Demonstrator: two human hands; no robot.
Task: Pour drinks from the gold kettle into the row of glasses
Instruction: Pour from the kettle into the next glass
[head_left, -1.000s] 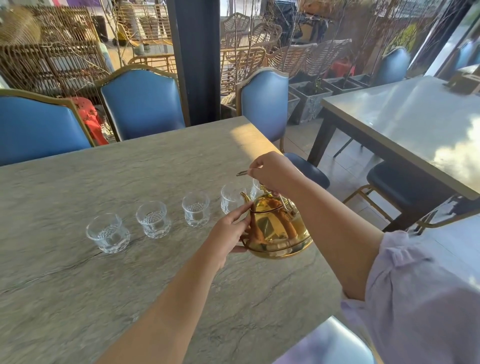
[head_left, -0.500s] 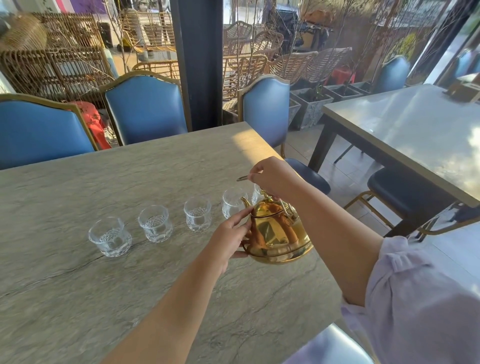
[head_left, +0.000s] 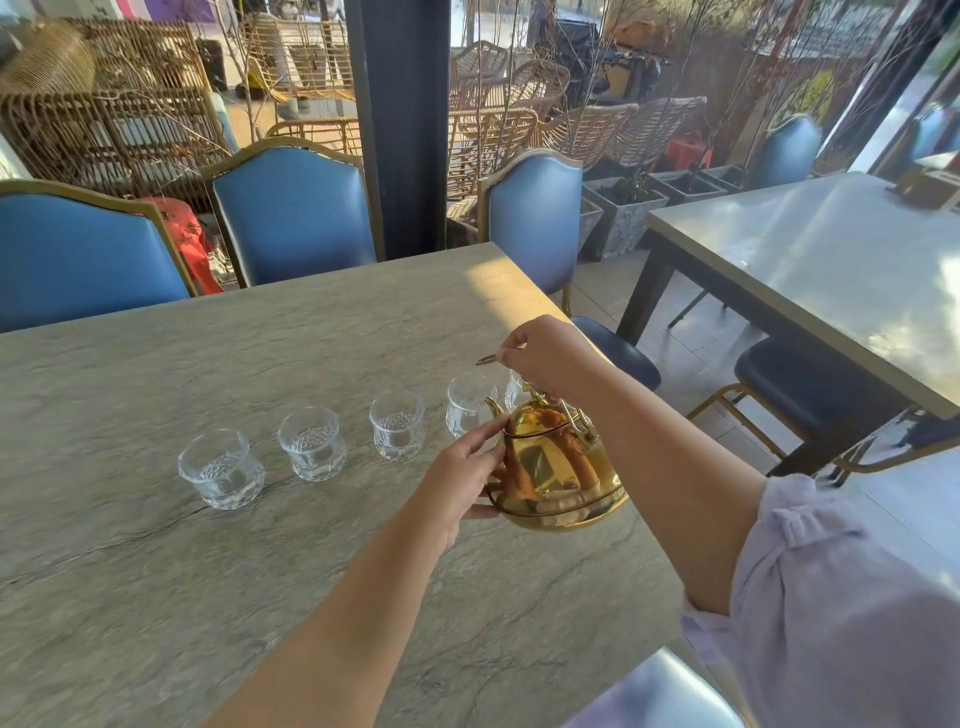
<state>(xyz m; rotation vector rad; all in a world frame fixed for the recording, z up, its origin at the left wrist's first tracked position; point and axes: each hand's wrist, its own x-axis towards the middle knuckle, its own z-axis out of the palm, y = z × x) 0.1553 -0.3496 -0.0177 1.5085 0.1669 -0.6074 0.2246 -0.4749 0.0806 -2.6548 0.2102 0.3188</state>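
Note:
A shiny gold kettle (head_left: 558, 473) hangs just above the stone table (head_left: 156, 597) at its right side, spout toward the glasses. My right hand (head_left: 545, 353) is closed on its top handle. My left hand (head_left: 467, 467) rests with spread fingers against the kettle's left side and lid edge. Several small clear cut glasses stand in a row: the leftmost glass (head_left: 221, 467), a second glass (head_left: 311, 441), a third glass (head_left: 397, 423), a fourth glass (head_left: 467, 402) just beyond the spout, and a last one mostly hidden behind my right hand.
Blue padded chairs (head_left: 296, 213) line the far edge of the table, one more (head_left: 535, 218) at its right end. A second table (head_left: 831, 270) stands to the right across a narrow aisle. A pale seat (head_left: 660, 696) sits below the near edge.
The kettle and both hands have stayed nearly still against the glasses; only the camera has tipped slightly, sliding the whole scene downward in view.

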